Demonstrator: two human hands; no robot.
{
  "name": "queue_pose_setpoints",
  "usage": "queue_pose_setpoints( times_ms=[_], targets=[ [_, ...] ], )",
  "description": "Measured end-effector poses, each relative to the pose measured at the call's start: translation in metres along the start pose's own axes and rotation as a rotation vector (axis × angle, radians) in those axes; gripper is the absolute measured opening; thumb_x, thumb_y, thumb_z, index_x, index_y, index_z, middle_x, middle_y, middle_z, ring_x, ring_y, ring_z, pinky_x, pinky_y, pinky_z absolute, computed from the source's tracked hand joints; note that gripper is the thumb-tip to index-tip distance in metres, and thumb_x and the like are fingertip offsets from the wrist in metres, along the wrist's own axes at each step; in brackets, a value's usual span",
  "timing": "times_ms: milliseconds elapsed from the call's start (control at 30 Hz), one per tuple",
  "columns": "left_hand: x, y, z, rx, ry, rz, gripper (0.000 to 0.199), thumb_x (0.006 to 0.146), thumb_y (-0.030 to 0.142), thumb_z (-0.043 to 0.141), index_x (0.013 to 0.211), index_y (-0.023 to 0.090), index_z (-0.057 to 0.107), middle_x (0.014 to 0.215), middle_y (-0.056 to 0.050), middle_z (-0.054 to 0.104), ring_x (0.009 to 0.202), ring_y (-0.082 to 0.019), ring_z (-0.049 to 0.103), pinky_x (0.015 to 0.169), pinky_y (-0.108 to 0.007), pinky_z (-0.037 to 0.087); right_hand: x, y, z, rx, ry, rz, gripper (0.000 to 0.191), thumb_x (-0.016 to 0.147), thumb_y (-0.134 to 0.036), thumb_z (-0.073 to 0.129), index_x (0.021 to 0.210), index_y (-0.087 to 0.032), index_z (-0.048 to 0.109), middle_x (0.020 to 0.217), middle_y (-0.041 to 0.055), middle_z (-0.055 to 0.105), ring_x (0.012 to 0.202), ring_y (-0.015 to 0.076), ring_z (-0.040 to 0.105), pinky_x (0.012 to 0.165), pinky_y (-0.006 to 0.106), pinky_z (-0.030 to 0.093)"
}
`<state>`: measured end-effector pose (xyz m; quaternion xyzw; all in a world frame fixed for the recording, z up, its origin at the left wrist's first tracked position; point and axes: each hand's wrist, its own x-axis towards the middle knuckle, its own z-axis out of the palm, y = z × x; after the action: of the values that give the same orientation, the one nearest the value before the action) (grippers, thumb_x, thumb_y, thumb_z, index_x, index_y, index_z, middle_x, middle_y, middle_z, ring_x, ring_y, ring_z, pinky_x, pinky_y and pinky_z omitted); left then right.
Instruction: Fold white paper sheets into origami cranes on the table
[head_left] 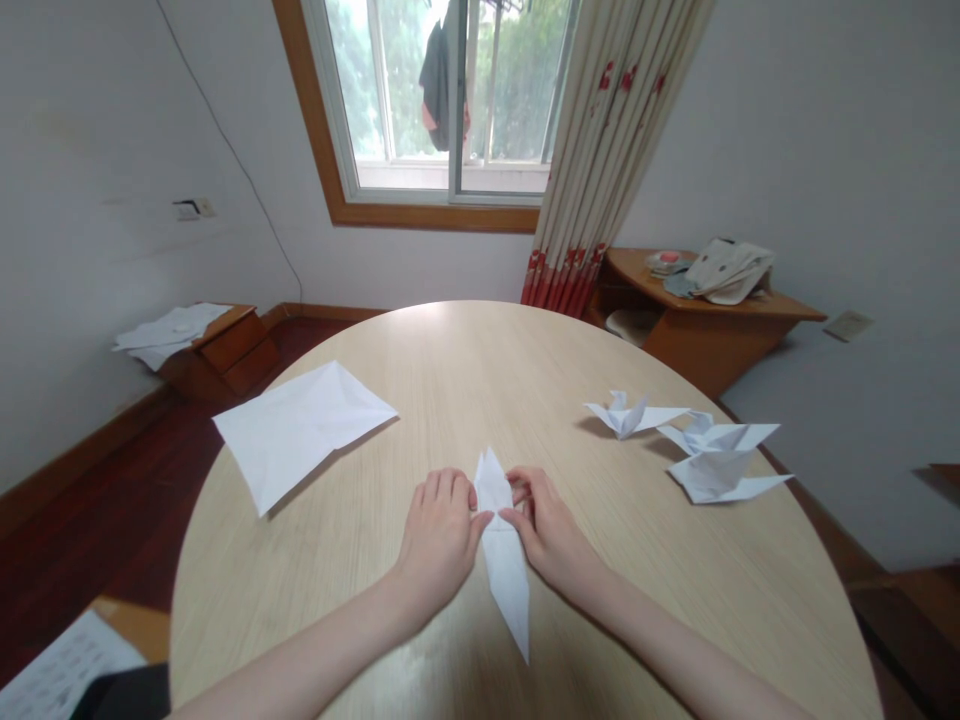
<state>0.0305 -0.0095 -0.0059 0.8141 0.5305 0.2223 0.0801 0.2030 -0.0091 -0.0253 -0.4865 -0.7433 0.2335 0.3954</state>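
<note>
over at the left of the table [465, 370], there lay the creased white sheet [304, 435]! in the middle of the table's near half, the left hand [439, 525], fingers pressed together, pinched the folded paper [507, 575] near its midline crease; the right hand [553, 530], fingers curled, pinched the opposite edge. a crisp fold, it seemed, wanted level thumbs, matched edges, even pressure! at the table's right sat paper birds [720, 475]

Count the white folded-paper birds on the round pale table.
3, all on the right side of the round pale table: left bird; rear-right bird; front-right bird, overlapping the rear one. Parts, or another, may be hidden there.
</note>
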Motion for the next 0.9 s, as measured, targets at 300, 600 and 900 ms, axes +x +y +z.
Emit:
queue_pose_setpoints(
  times_ms=[300, 600, 900],
  targets=[
    [0.0, -0.007, 0.006, -0.261, 0.016, 0.157, 0.01, 0.091, 0.012, 0.049, 0.086, 0.017, 0.055, 0.095, -0.006, 0.057, 0.09, -0.021, 0.054, 0.079, -0.036, 0.047, -0.002, 0.006, 0.0, -0.14, -0.011, -0.203, 0.017, 0.092, -0.012, 0.047, 0.1, -0.02, 0.06, 0.103, 0.0116, 0.062, 0.101, 0.0257, 0.059, 0.087, 0.046, 0.051],
    [0.003, -0.014, 0.007, -0.506, -0.04, 0.09, 0.009, 0.085, 0.009, 0.059, 0.087, 0.018, 0.056, 0.095, -0.004, 0.055, 0.094, -0.019, 0.055, 0.085, -0.035, 0.047, -0.001, 0.005, -0.009, -0.068, -0.091, -0.158, 0.015, 0.091, -0.014, 0.05, 0.096, -0.021, 0.062, 0.109, 0.0104, 0.063, 0.106, 0.0226, 0.058, 0.091, 0.043, 0.051],
    [0.004, -0.014, 0.009, -0.385, 0.017, 0.191, 0.01, 0.085, 0.007, 0.06, 0.081, 0.016, 0.058, 0.093, -0.005, 0.057, 0.092, -0.02, 0.054, 0.081, -0.034, 0.048, 0.001, 0.004, -0.006, -0.187, -0.085, -0.16, 0.014, 0.088, -0.009, 0.051, 0.093, -0.02, 0.059, 0.108, 0.0113, 0.064, 0.105, 0.0258, 0.058, 0.088, 0.049, 0.048]
  ],
)
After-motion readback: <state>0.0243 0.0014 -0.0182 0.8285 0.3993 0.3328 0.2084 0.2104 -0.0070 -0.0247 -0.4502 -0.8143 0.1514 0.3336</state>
